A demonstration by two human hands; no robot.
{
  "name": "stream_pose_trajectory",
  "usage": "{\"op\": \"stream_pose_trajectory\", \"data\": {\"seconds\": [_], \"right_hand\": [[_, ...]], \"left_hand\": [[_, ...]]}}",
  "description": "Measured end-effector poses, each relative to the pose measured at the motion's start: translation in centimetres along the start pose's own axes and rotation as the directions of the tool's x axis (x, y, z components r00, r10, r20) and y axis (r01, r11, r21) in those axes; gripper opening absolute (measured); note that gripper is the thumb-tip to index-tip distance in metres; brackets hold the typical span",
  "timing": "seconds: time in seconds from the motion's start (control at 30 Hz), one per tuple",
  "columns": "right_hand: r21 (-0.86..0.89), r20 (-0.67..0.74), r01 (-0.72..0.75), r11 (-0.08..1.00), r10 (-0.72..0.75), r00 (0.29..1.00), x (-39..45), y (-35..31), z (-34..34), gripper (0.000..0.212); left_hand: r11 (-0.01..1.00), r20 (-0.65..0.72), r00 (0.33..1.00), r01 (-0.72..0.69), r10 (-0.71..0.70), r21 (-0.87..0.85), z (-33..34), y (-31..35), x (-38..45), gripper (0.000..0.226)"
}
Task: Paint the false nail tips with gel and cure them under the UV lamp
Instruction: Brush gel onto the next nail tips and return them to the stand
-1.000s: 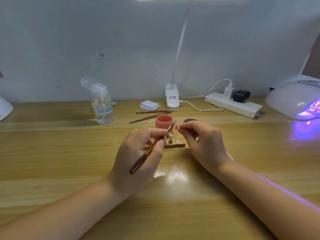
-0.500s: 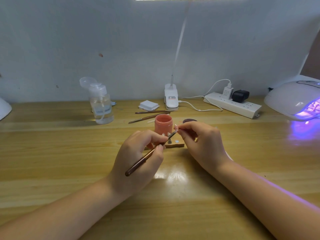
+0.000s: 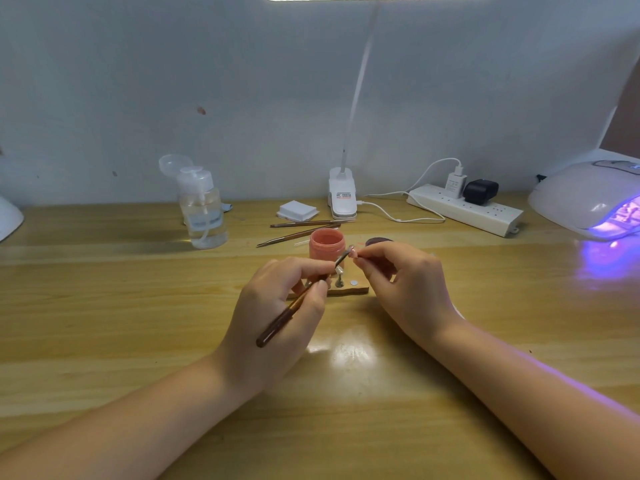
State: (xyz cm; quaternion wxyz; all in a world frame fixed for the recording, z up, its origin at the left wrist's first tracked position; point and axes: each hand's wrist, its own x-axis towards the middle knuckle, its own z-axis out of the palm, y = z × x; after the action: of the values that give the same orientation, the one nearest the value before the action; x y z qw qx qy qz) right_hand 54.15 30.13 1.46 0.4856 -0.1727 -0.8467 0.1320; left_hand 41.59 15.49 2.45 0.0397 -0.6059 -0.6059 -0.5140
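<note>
Wooden bench runs along a pale wall, lit from above by a clip lamp standing at the rear centre.

Left hand grips a brush between thumb and curled fingers. The brush's long axis runs diagonally: dark handle end low and toward the person's left, metal ferrule and tip high and to the right. The tip meets a false nail tip held in front of the gel jar.

Right hand pinches the stem carrying the nail tip between thumb and forefinger; the remaining fingers are curled. The nail tip is small and its exact orientation cannot be determined.

Below the two hands lies a wooden holder block, bearing one upright metal stand and a small round disc. The open, coral-coloured gel jar stands just behind the block, with its dark lid to its right.

UV lamp sits at the far right edge, glowing violet from its opening. A power strip lies between the clip lamp and the UV lamp. A pump bottle stands rear left; two spare brushes and a white pad stack lie behind the jar.
</note>
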Motion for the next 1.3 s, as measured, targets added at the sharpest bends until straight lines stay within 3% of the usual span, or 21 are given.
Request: {"op": "stream_pose_trajectory", "data": {"seconds": [0.57,1.3], "right_hand": [[0.012,-0.007,-0.011,1.0,0.011,1.0,0.03,0.08,0.05,0.008],[0.003,0.0,0.003,1.0,-0.003,1.0,-0.01,0.04,-0.01,0.01]], "left_hand": [[0.999,-0.018,1.0,0.017,-0.018,-0.041,-0.2,-0.3,-0.09,0.028],[0.998,0.003,0.999,-0.045,0.045,0.051,-0.12,0.0,0.12,0.029]]}}
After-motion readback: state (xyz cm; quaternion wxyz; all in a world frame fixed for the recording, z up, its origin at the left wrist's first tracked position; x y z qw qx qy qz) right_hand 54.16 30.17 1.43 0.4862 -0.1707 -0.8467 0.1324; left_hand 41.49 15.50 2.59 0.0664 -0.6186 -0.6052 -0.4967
